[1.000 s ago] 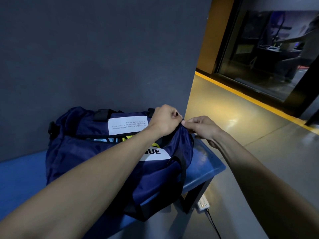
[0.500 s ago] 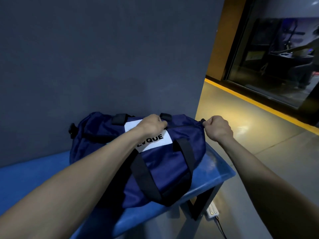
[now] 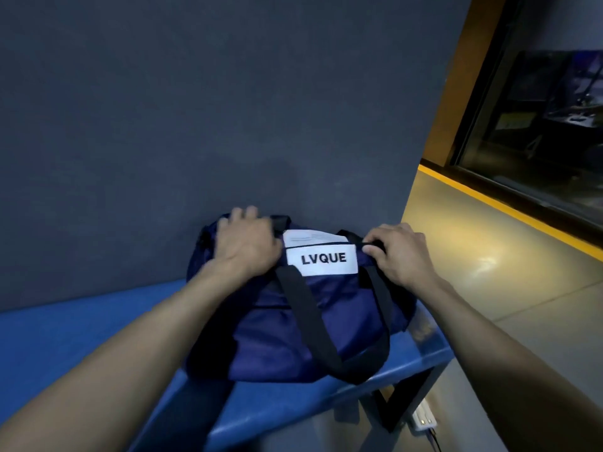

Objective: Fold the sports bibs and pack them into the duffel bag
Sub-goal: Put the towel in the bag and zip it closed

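The bag (image 3: 303, 308) sits on the blue surface (image 3: 81, 347), apparently zipped. Left hand (image 3: 246, 244) grips its 10 o'clock end; right hand (image 3: 399, 252) fingers pinch the 2 o'clock end. Packing looks finished; next, let go.

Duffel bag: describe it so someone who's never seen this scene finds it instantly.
Start at the dark grey wall and drop to the blue bench along its base. The duffel bag sits at the bench's right end, both hands on its top. It is navy with black strap handles, and its white patch reads LVQUE.
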### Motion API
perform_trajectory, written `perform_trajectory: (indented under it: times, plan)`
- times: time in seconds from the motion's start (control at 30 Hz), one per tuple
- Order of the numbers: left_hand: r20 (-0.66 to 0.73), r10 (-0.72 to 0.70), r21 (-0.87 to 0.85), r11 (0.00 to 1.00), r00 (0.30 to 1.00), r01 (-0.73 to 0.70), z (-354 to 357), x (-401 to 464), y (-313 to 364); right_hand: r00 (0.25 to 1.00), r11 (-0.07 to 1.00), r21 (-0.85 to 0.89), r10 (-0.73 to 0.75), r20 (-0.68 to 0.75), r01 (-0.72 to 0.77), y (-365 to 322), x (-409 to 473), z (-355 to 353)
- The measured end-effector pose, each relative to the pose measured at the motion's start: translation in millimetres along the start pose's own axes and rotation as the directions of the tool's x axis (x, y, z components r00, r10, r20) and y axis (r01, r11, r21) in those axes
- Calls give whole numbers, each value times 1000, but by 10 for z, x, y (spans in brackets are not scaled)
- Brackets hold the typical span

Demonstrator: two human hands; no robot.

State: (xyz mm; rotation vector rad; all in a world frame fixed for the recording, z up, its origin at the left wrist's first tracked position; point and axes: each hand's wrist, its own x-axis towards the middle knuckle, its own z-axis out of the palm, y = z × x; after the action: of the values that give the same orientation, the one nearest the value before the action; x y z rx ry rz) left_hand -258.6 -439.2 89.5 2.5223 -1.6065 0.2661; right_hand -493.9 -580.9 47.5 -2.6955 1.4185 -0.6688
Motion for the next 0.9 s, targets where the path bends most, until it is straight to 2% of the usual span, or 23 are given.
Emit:
perform_trajectory:
  times: [0.03,0.07,0.13,0.2,0.27,0.3,0.37,0.4,0.47,0.53,0.67,0.8,0.9]
  plan:
    - [-43,-57,94,994,997,61,-21,-35,-311,1000,1000,17,22,-6,-22,28,-14,33]
    - [-59,-139,118,982,988,146,-21,-77,-608,999,999,44,31,-7,-31,32,-28,68]
    - [1,-300,-54,952,954,300,4,-185,-1009,999,992,122,36,-4,-35,-1,-38,167]
    - [148,-336,-320,874,930,366,85,-205,-1084,995,980,175,100,-16,-96,-41,-30,219]
    - [257,-302,-528,752,918,395,156,-203,-1016,960,933,254,275,-43,-256,-21,-15,204]
    - [284,-287,-595,695,915,402,196,-212,-970,927,881,315,375,-10,-353,22,-8,171]
    - [300,-294,-725,548,908,417,314,-227,-942,832,705,456,526,178,-544,84,-41,104]
    - [317,-301,-793,437,899,426,342,-246,-964,788,607,517,551,273,-603,91,-72,94]
    - [336,-305,-884,225,891,410,310,-336,-1072,774,518,597,546,321,-613,8,-130,112]
    - [304,-344,-927,109,889,359,235,-454,-1307,814,528,651,519,261,-545,-225,-120,148]
    - [219,-453,-952,93,864,290,-8,-848,-2000,896,579,698,383,225,-422,-979,-67,166]
    - [157,-540,-959,118,827,259,-350,-1298,-2846,937,532,779,278,211,-333,-1806,-97,362]
    - [178,-568,-945,131,804,301,-495,-1637,-3439,953,510,809,224,203,-292,-2420,-116,512]
